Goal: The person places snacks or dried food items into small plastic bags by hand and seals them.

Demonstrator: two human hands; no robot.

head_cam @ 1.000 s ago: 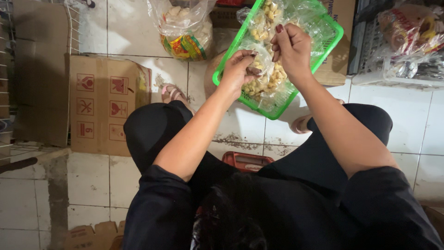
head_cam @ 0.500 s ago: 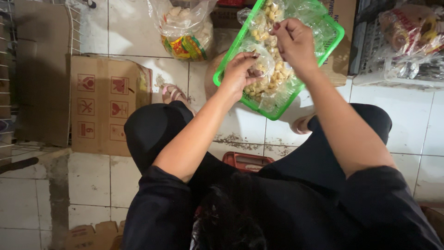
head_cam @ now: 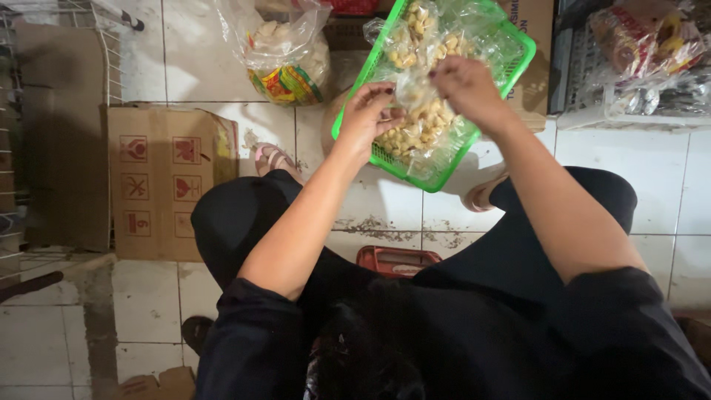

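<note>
Your clear plastic packet (head_cam: 416, 117) of pale, knobbly snack pieces is hard to read: the film glares, and you cannot tell where this packet ends and the other clear bags (head_cam: 426, 30) of the same pieces begin. Its upper end is hidden under your fingers, so whether it is sealed or open cannot be told. What does show is a see-through bag, bulging with cream-coloured lumps, crumpled at the top.

It lies in the green plastic basket (head_cam: 511, 55), towards the near corner, and the basket's far end is cut off by the top edge of the view. Your left hand (head_cam: 366, 115) pinches the packet's left side, fingers curled narrow on the film. Your right hand (head_cam: 465, 85) grips its top from above, fingers closed on the plastic. The two hands sit close together with the packet between and just below them.

The basket rests tilted above your knees, over the white tiled floor (head_cam: 370, 211). To its left stands another clear bag (head_cam: 285, 52) of snacks with a colourful printed band. Further left a flattened cardboard box (head_cam: 159, 181) lies on the tiles. At the right, a wire rack (head_cam: 637, 81) holds wrapped packages, partly cut off.
</note>
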